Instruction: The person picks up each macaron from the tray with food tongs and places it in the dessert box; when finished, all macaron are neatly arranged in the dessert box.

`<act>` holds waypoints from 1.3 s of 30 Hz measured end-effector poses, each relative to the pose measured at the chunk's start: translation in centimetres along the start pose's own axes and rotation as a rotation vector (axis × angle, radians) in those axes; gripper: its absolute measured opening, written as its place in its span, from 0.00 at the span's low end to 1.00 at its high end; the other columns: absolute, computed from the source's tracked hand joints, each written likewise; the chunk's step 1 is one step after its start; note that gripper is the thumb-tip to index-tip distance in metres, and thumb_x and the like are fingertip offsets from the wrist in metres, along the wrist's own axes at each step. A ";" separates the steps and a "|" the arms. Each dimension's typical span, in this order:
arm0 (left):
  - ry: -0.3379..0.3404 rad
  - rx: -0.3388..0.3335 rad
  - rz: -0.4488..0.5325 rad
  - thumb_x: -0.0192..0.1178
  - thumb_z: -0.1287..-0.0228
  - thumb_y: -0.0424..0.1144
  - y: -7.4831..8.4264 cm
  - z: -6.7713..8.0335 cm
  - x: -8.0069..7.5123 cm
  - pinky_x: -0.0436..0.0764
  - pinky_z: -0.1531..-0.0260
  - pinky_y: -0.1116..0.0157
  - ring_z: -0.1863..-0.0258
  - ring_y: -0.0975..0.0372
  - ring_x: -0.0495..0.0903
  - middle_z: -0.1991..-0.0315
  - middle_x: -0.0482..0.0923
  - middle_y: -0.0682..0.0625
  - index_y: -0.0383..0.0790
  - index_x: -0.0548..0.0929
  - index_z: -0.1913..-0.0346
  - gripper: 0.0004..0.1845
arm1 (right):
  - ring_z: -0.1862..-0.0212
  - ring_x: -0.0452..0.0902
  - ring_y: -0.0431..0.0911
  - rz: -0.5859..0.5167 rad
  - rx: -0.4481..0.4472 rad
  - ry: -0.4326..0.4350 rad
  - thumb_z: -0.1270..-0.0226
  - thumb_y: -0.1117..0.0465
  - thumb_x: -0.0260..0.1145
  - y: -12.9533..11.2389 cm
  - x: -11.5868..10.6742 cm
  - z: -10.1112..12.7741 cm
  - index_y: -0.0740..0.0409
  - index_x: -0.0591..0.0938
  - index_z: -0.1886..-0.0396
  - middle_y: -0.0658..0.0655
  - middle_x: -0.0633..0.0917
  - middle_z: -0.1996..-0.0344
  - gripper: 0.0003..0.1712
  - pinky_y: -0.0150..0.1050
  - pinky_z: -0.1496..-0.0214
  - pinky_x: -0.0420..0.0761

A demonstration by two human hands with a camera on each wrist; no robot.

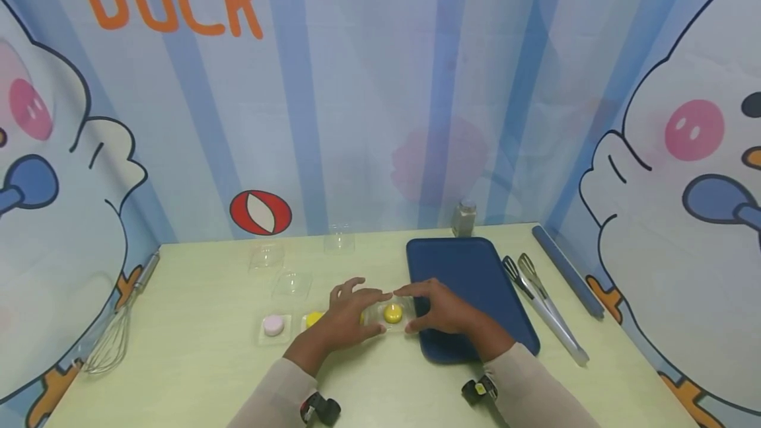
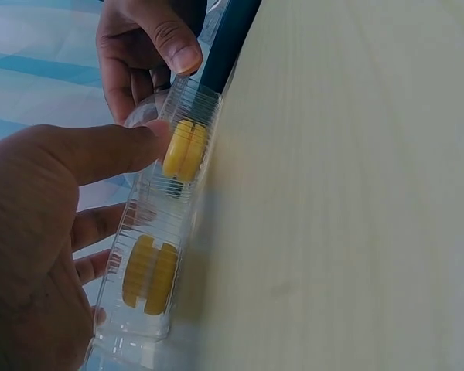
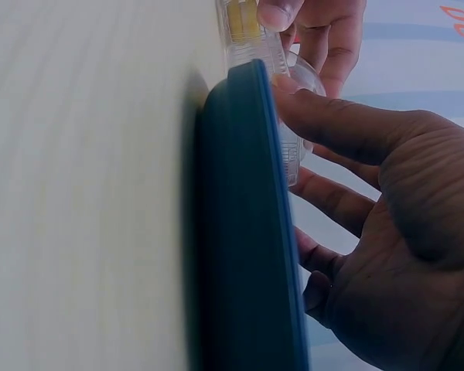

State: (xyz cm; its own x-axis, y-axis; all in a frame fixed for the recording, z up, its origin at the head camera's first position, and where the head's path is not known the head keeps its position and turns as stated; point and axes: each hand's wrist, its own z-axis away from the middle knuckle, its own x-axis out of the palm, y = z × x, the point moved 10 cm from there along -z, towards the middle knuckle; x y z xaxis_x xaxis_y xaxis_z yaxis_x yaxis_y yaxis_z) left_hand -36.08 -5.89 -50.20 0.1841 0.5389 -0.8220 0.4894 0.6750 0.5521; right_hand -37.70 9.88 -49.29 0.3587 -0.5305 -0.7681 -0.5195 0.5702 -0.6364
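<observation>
A long clear plastic container (image 1: pixel 399 322) lies on the pale table against the left edge of a dark blue tray (image 1: pixel 470 276). It holds two yellow macarons (image 2: pixel 184 151), the second (image 2: pixel 149 276) nearer my left wrist. My left hand (image 1: pixel 365 312) grips the container, thumb (image 2: pixel 131 147) on its near edge and fingers over the far side. From the other end my right hand (image 1: pixel 416 309) holds it too, its thumb (image 3: pixel 325 116) beside the clear domed lid (image 3: pixel 301 77) and its fingers curled behind. In the right wrist view the blue tray's rim (image 3: pixel 247 232) hides most of the container.
A pink macaron (image 1: pixel 273 324) sits in its own clear tray at the left. Three empty clear shells (image 1: pixel 292 283) lie further back. A whisk (image 1: pixel 115 332) is at the far left. Metal tongs (image 1: pixel 543 306), a blue rod (image 1: pixel 567 273) and a shaker (image 1: pixel 464 218) are on the right.
</observation>
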 end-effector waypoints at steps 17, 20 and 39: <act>0.014 0.005 -0.046 0.75 0.30 0.50 -0.3 0.4 -1.1 0.56 0.23 0.27 0.17 0.37 0.60 0.24 0.78 0.43 0.53 0.79 0.23 0.34 | 0.22 0.73 0.69 -0.041 -0.040 -0.008 0.36 0.58 0.84 -0.3 -0.1 -0.2 0.63 0.78 0.23 0.68 0.79 0.24 0.44 0.71 0.24 0.75; 0.025 0.008 -0.060 0.74 0.30 0.50 -0.6 0.7 -1.5 0.58 0.24 0.28 0.18 0.38 0.61 0.24 0.78 0.43 0.52 0.78 0.23 0.34 | 0.21 0.71 0.69 -0.055 -0.022 -0.014 0.37 0.58 0.84 -0.4 -0.2 -0.2 0.64 0.77 0.23 0.68 0.79 0.24 0.45 0.72 0.24 0.74; 0.135 -0.145 -0.099 0.69 0.26 0.56 -4.8 2.5 -6.8 0.55 0.23 0.26 0.18 0.40 0.65 0.19 0.72 0.42 0.50 0.76 0.21 0.35 | 0.28 0.77 0.68 -0.092 0.002 -0.017 0.28 0.54 0.78 -2.3 0.0 -2.3 0.65 0.78 0.24 0.65 0.80 0.26 0.38 0.69 0.28 0.79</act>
State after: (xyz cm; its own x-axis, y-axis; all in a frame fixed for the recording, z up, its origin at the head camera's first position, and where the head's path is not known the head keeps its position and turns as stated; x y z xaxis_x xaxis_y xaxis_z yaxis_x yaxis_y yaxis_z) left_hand -37.60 -14.04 -47.67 0.0208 0.5223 -0.8525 0.3698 0.7882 0.4919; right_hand -38.31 7.12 -47.64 0.4183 -0.5698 -0.7074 -0.4823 0.5206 -0.7045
